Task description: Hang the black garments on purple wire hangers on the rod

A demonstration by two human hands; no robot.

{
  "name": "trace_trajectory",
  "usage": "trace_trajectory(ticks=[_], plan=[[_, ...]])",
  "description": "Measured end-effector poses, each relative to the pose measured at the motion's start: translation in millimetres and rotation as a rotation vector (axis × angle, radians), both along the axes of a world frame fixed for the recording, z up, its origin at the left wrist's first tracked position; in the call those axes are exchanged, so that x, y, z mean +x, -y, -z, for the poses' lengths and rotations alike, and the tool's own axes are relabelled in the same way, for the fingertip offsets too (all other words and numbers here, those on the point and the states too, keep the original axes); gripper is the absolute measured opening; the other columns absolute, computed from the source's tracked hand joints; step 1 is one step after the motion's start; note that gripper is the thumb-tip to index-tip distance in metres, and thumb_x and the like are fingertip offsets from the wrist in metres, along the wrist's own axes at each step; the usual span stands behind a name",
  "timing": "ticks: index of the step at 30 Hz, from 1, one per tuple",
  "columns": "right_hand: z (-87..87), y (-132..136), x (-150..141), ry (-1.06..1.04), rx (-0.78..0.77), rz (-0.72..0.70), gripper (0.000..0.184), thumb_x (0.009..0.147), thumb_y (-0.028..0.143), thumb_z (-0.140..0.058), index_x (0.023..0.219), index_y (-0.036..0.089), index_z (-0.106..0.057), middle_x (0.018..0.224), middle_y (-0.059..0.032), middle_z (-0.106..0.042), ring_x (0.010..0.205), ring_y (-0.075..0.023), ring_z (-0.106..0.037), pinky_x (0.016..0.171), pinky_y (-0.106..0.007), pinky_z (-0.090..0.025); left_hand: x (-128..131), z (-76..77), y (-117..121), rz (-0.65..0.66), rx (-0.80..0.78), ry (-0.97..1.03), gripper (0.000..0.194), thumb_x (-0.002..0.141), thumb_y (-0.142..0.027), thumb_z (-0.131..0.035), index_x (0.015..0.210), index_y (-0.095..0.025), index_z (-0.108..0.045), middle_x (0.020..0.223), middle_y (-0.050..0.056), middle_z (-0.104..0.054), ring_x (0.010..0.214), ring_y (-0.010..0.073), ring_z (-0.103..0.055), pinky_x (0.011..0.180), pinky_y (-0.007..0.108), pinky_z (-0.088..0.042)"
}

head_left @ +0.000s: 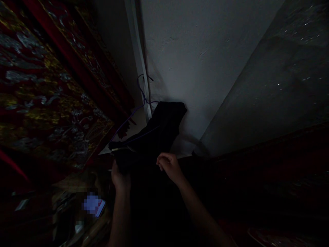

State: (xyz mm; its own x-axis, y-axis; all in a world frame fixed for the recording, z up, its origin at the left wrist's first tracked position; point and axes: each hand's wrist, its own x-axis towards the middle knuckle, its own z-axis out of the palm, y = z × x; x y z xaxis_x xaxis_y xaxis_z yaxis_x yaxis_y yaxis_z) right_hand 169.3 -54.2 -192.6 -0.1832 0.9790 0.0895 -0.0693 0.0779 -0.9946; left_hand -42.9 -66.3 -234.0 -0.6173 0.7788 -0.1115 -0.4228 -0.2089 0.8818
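A black garment (156,133) hangs on a thin purple hanger (125,120), whose hook loops over a narrow upright metal strip (144,65). Along the garment's left edge runs a short pale strip, perhaps a zip or trim. My left hand (119,176) is at the garment's lower left corner, its fingers closed on the cloth and mostly hidden by it. My right hand (168,164) is at the lower right side of the cloth, fingers curled in. Too dark to make out is what, if anything, lies between those fingers.
Carved red panels with gold and silver relief (51,89) stand close on the left. A pale wall (190,51) rises ahead, with a grey glinting sheet (277,75) to the right. At lower left, a lit phone (100,207) lies amid tan-brown shapes. The foreground is very dark.
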Motion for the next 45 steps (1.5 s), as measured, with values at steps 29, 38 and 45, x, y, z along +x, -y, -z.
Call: trace_trajectory(ticks=[29,38,45], plan=[[-73.2,-70,21,0.141,0.617,0.058,0.037,0.082,0.013,-0.053,0.112,0.023,-0.073,0.114,-0.0041,-0.075,0.11,-0.0201,-0.068,0.1,-0.033,-0.048,26,-32.0,48,1.007,-0.097,-0.92,0.047,0.092,-0.051,-0.057,0.131,-0.026,-0.065,0.134,0.006,-0.067,0.122,0.0317,-0.062,0.111,0.048,-0.043],[-29.8,-132,19,0.521,0.404,0.016,0.025,0.091,0.042,-0.062,0.089,0.018,-0.069,0.084,-0.0081,-0.075,0.081,-0.0211,-0.069,0.078,-0.029,-0.05,-36,-62.0,49,0.797,-0.208,-1.271,0.028,0.092,-0.045,-0.057,0.094,-0.024,-0.076,0.095,0.007,-0.078,0.089,0.0282,-0.072,0.085,0.036,-0.053],[-50.0,-102,46,0.479,0.412,-0.011,0.039,0.088,0.048,-0.058,0.063,0.019,-0.058,0.06,-0.0006,-0.059,0.056,-0.014,-0.053,0.053,-0.024,-0.036,-90,-87.3,24,0.624,-0.227,-1.308,0.033,0.089,-0.05,-0.055,0.083,-0.023,-0.074,0.092,0.009,-0.077,0.086,0.0279,-0.072,0.086,0.039,-0.055]])
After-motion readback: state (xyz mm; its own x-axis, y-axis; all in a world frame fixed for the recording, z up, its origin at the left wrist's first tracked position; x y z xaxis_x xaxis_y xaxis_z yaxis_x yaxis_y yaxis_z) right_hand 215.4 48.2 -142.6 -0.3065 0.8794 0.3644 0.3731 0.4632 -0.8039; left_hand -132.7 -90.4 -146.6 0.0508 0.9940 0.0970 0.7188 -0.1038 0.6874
